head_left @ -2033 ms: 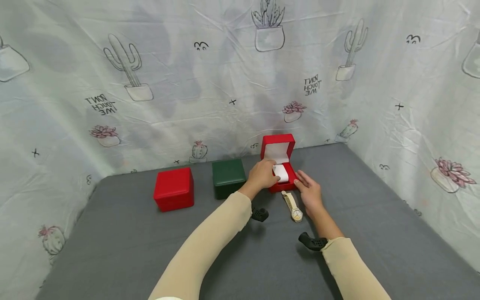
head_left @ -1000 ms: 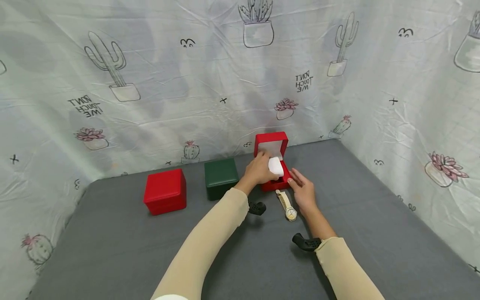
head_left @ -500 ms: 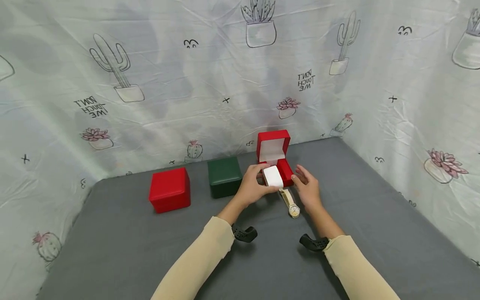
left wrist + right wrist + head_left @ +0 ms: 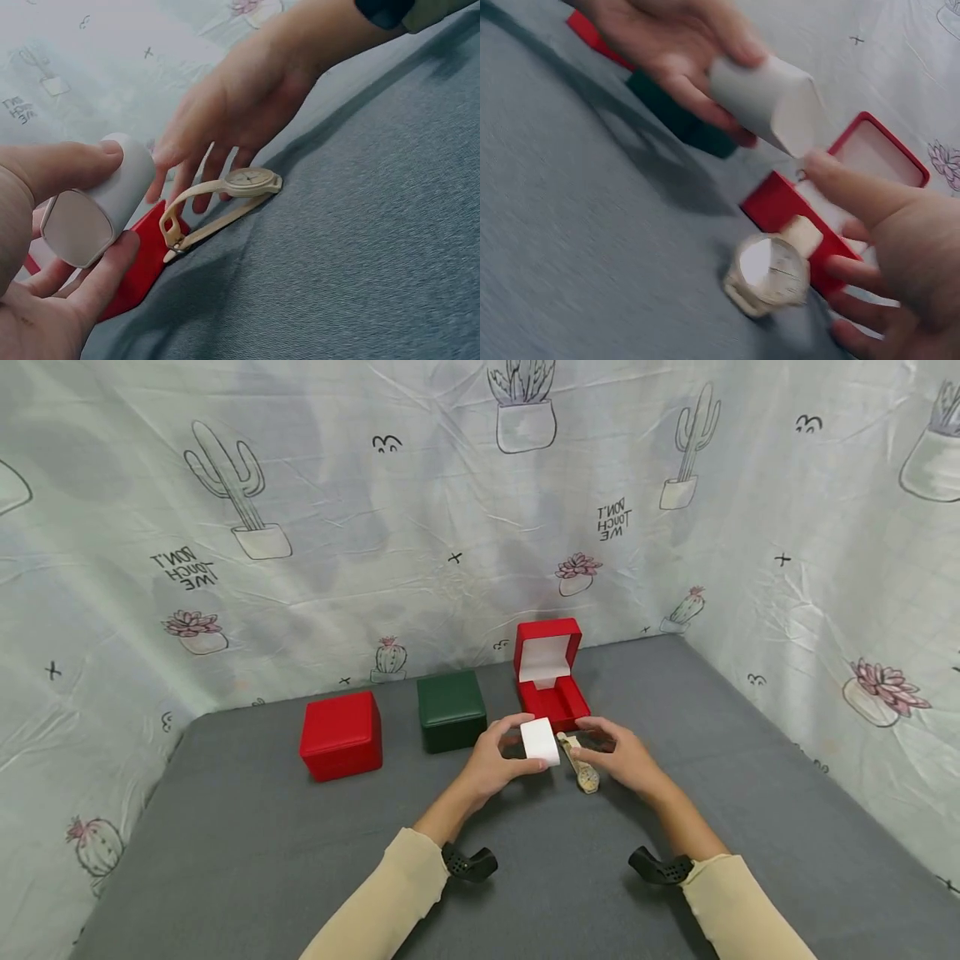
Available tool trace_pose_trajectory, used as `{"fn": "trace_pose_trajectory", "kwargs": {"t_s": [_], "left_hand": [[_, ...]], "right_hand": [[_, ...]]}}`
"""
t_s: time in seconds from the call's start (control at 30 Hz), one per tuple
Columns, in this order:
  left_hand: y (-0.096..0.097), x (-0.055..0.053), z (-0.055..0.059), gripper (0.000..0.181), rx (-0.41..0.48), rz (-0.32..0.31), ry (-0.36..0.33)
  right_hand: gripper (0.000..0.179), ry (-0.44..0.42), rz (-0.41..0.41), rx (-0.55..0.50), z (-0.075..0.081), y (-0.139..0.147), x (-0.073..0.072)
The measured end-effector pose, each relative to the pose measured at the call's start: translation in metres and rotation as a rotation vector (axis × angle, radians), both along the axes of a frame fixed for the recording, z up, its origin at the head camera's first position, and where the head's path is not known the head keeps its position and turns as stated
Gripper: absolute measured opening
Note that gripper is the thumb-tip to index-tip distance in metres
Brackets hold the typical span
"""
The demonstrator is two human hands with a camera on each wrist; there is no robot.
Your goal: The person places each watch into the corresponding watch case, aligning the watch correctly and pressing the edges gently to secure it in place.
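Note:
A white watch cushion (image 4: 540,742) is pinched between the thumb and fingers of my left hand (image 4: 487,768), raised in front of the open red watch box (image 4: 549,628). The box stands with its lid up, and its red inside holds no cushion. A cream-strapped wristwatch (image 4: 587,778) lies on the table just before it. Fingers spread, my right hand (image 4: 628,762) hovers at the watch's right side. In the right wrist view, the right thumb (image 4: 840,176) shows close to the cushion's end and the watch (image 4: 772,270) sits below it, apart from the fingers.
A closed green box (image 4: 452,710) stands left of the open one, with a closed red box (image 4: 341,735) further left. Behind the grey-covered table (image 4: 247,843) hangs a white curtain (image 4: 450,510) printed with cacti. Each wrist wears a black camera mount.
My left hand has lifted the cushion out of the red box and brought it toward me. My right hand has let go of the box's right side and moved to beside the watch.

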State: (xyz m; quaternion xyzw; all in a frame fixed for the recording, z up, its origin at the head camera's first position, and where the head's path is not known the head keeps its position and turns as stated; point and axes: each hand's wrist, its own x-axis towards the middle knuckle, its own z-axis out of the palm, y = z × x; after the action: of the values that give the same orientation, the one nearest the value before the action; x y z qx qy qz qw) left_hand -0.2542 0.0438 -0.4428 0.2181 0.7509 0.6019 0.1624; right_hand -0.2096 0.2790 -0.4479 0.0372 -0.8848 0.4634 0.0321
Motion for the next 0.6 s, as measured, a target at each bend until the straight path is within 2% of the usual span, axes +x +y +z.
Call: {"fn": "trace_pose_trajectory", "kwargs": {"t_s": [0.1, 0.23, 0.33, 0.43, 0.5, 0.6], "left_hand": [[-0.003, 0.003, -0.003, 0.066, 0.034, -0.025, -0.022], [-0.007, 0.007, -0.001, 0.067, 0.088, -0.083, -0.056], [-0.01, 0.011, 0.007, 0.067, 0.115, -0.11, -0.069], [-0.012, 0.014, 0.013, 0.066, 0.122, -0.121, -0.08], [-0.012, 0.014, 0.012, 0.066, 0.123, -0.124, -0.087], [-0.011, 0.01, 0.003, 0.065, 0.126, -0.12, -0.088]], "right_hand": [[0.071, -0.056, 0.157, 0.073, 0.002, 0.006, 0.0], [0.082, -0.1, 0.276, 0.155, 0.003, 0.014, -0.002], [0.082, -0.073, 0.3, 0.205, 0.001, 0.016, -0.003], [0.076, -0.026, 0.284, 0.218, 0.0, 0.016, -0.004], [0.07, -0.002, 0.255, 0.201, -0.002, 0.016, -0.004], [0.059, 0.038, 0.211, 0.171, -0.005, 0.015, -0.005]]}}
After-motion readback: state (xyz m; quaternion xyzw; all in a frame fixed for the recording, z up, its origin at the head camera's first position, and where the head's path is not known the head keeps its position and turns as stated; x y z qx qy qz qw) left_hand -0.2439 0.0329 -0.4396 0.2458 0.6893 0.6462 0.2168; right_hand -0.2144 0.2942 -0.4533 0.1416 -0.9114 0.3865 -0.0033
